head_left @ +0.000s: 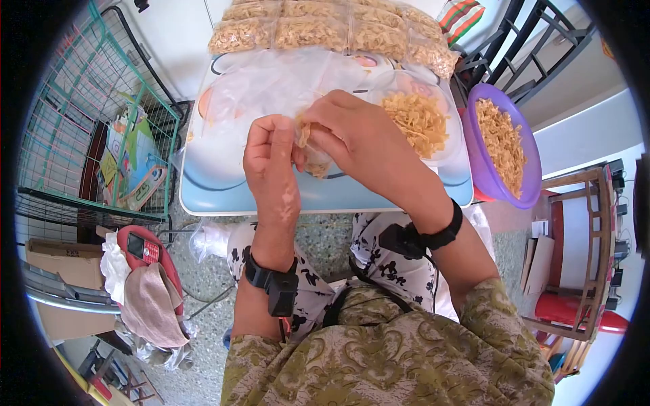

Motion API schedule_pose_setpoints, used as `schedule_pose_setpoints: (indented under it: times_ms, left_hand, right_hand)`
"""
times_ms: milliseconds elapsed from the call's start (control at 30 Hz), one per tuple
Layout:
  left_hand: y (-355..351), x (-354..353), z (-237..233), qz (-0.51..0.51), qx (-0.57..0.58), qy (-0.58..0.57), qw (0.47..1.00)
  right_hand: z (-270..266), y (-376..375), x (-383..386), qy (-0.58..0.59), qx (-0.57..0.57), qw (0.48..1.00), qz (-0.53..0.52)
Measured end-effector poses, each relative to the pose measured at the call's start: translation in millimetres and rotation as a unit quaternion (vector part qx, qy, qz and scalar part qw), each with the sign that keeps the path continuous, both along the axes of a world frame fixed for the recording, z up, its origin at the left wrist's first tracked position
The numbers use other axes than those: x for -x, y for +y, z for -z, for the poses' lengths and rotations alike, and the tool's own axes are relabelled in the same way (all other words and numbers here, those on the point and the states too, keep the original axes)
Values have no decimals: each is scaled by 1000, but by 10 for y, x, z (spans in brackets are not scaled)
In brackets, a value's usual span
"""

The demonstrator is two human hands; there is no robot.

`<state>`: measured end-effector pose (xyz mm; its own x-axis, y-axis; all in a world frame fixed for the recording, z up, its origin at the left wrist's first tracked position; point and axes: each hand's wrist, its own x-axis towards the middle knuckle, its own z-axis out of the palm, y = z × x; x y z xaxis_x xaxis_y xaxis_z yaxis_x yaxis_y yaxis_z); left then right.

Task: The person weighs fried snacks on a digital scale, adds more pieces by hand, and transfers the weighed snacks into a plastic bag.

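Note:
A small clear plastic bag (317, 166) with a few pale yellow flakes in it hangs between my hands, above the near part of the table. My left hand (271, 152) is closed on the left side of the bag's mouth. My right hand (352, 128) has its fingers pinched at the mouth, with some crisp-looking yellow flakes (305, 132) in them. To the right of it, a clear plate (443, 150) holds a heap of yellow flakes (416, 122). Thin clear plastic bags (264, 78) lie flat beyond my hands.
Filled bags of flakes (311, 32) line the table's far side. On the right stands a purple basin (472, 145) of flakes. A green wire rack (101, 61) is at the left, with a red stool (128, 237) bearing a phone and cloth below it.

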<state>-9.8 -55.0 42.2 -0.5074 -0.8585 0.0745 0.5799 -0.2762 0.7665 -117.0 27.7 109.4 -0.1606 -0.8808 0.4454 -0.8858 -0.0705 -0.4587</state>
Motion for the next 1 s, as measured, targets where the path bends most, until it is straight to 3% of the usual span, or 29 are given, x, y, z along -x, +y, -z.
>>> schedule_pose_setpoints:
  times_ms: [133, 267, 367, 433, 467, 567, 633, 733, 933, 1000]
  left_hand:
    - [12, -22, 12, 17, 38, -27, 999]
    - [3, -13, 26, -1, 54, -36, 998]
    - [-1, -2, 10, -22, 37, -36, 998]
    - [-24, 4, 25, -39, 28, -34, 998]
    - [-36, 10, 35, -53, 20, -31, 998]
    - [-63, 21, 95, -54, 22, -31, 998]
    - [-60, 23, 100, -49, 25, -36, 998]
    - [-41, 50, 48, -54, 39, -78, 995]
    - [-51, 29, 66, -72, 54, -138, 986]
    - [-54, 22, 69, -81, 50, -132, 987]
  right_hand:
    - [152, -122, 4, 96, -82, 991, 48]
    - [143, -154, -19, 94, -99, 988, 66]
    - [94, -142, 10, 59, -50, 995, 66]
    - [-37, -39, -26, -65, -70, 993, 69]
    - [-72, 7, -42, -65, -70, 993, 68]
    - [-88, 94, -74, -42, -87, 995, 22]
    - [-11, 113, -83, 39, -93, 994, -33]
    - [-13, 111, -103, 54, -142, 988, -39]
    - [165, 86, -114, 89, -1, 996, -9]
    - [115, 85, -157, 66, -10, 998, 4]
